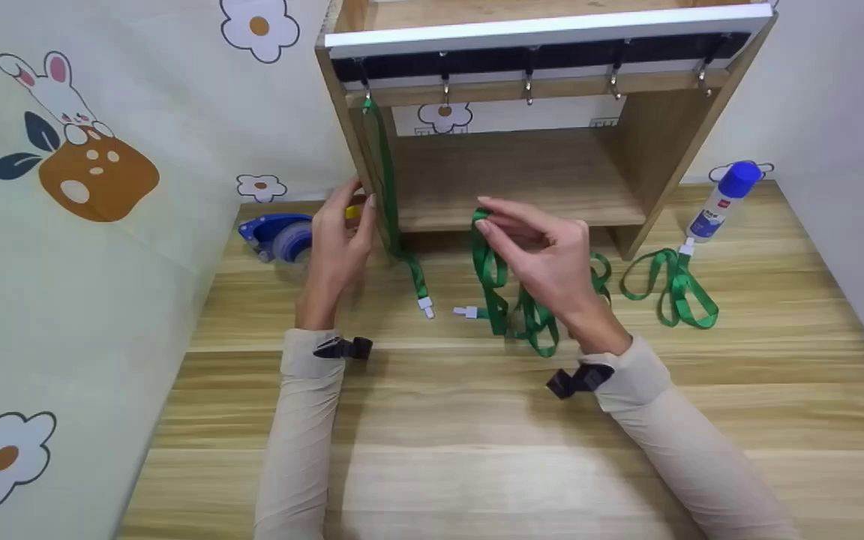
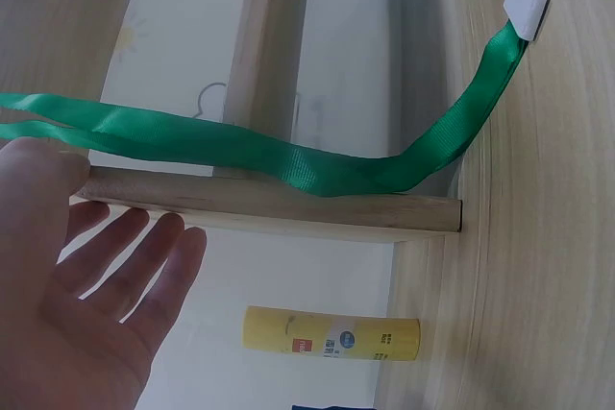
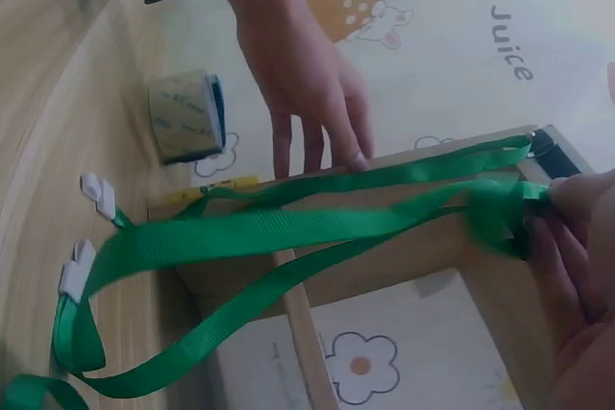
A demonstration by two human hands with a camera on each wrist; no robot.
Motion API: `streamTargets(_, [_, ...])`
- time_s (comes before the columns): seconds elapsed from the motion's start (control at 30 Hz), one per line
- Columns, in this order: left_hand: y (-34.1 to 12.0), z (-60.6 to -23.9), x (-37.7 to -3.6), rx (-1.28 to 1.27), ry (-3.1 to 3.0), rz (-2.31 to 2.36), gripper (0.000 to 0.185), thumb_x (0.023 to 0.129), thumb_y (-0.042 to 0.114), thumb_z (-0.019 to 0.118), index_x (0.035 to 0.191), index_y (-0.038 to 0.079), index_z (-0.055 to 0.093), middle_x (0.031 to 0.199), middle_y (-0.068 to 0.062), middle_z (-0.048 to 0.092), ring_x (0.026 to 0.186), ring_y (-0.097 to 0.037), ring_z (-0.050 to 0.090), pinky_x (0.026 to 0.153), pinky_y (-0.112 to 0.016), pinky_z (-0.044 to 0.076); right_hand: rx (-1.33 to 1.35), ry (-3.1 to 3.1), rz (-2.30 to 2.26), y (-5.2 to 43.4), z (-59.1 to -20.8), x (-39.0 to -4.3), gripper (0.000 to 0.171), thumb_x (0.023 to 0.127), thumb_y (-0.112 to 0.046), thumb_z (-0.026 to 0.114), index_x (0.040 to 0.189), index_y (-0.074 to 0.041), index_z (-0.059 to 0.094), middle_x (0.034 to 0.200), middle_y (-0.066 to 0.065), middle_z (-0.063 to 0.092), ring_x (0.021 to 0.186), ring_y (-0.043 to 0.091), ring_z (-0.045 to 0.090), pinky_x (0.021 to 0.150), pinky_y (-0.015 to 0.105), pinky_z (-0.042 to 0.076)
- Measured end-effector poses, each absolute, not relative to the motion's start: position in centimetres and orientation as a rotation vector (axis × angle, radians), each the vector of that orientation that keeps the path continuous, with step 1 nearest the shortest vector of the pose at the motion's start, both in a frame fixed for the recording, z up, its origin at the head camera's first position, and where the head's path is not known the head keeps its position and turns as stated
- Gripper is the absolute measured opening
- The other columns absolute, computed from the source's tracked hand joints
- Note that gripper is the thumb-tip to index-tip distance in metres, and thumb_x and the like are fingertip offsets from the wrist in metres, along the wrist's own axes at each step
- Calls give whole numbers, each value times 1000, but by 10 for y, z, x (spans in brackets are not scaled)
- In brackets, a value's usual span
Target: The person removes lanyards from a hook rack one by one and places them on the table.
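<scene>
My left hand [image 1: 340,240] is at the left side panel of a wooden hook rack [image 2: 259,201], its thumb over the front edge and its fingers along the outer face. Between thumb and fingertips, my right hand [image 1: 544,255] pinches the upper loop of a green lanyard [image 3: 221,237]; the lanyard hangs down to the table in front of the rack. A second green lanyard [image 1: 385,165] hangs from the leftmost hook [image 1: 367,94], close to the left hand, its white clip [image 1: 425,306] low over the tabletop. Beside the held one, another green lanyard [image 1: 541,330] lies partly hidden behind the right hand.
At the right, one more green lanyard [image 1: 691,300] lies near a blue-capped glue stick [image 1: 724,199]. A blue tape dispenser [image 1: 282,236] and a yellow tube [image 2: 332,333] stand left of the rack. Several metal hooks [image 1: 529,86] run along its front bar.
</scene>
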State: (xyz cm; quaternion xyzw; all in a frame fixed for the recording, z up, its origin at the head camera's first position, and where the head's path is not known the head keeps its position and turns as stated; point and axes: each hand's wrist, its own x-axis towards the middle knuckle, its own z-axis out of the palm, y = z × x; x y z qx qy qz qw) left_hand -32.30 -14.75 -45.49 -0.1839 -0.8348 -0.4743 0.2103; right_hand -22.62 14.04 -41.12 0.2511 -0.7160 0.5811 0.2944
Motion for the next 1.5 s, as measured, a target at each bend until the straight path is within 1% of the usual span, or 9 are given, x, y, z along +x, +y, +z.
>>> streamTargets(0.13, [-147,-455,-323,-529,-2298,-1307,40,113,26,59,146,5,63,139,-15,71,121,-22,74,93,-37,68,588,-2007,1596,143,-413,-227,25,96,-13,84,121,-10,84,114,6,84,100,13,82,85,28,67])
streamTargets(0.33, [-148,-455,-324,-520,-2306,-1329,42,113,28,59,149,8,62,142,-13,70,122,-21,73,94,-36,67,576,-2073,1599,146,-414,-230,16,97,-17,84,111,-11,86,110,5,85,99,12,82,84,28,67])
streamTargets(0.67, [-147,-451,-321,-492,-2353,-1329,43,113,32,58,152,12,61,149,-8,68,127,-17,70,100,-35,65,492,-2126,1588,152,-417,-249,12,97,-25,84,106,-19,88,104,0,85,91,12,81,80,24,66])
streamTargets(0.83, [-147,-452,-322,-505,-2353,-1341,44,113,33,57,154,15,59,151,-5,66,127,-16,70,101,-34,64,461,-2088,1476,153,-403,-264,12,94,-24,87,104,-17,88,106,4,77,101,12,70,92,23,59])
streamTargets(0.97, [-148,-454,-322,-527,-2327,-1344,44,113,31,59,153,13,60,149,-7,67,126,-19,71,99,-37,66,399,-2070,1424,150,-386,-273,13,95,-19,86,107,-14,87,114,5,83,107,11,75,97,21,59])
streamTargets(1.1, [-148,-455,-322,-541,-2309,-1342,44,113,29,59,152,10,61,147,-10,68,124,-23,72,97,-37,66,322,-1980,1416,146,-372,-280,14,96,-13,84,108,-8,86,109,9,84,92,15,82,82,22,65])
streamTargets(1.23, [-149,-455,-322,-538,-2310,-1347,44,113,30,59,152,10,61,147,-10,68,124,-24,72,97,-37,66,346,-1847,1362,143,-365,-284,13,96,-13,84,107,-7,87,106,8,85,89,13,82,80,21,65])
streamTargets(1.33, [-149,-454,-322,-535,-2315,-1347,44,113,30,58,153,11,60,148,-9,68,125,-22,72,98,-36,66,427,-1839,1334,142,-368,-280,13,97,-17,84,108,-11,87,107,3,85,87,11,82,78,21,65])
streamTargets(1.5, [-149,-454,-322,-534,-2325,-1345,46,113,31,58,154,12,59,149,-9,67,126,-19,71,100,-35,65,700,-2027,1339,146,-393,-262,16,98,-19,82,111,-11,85,107,4,85,73,17,77,65,19,62])
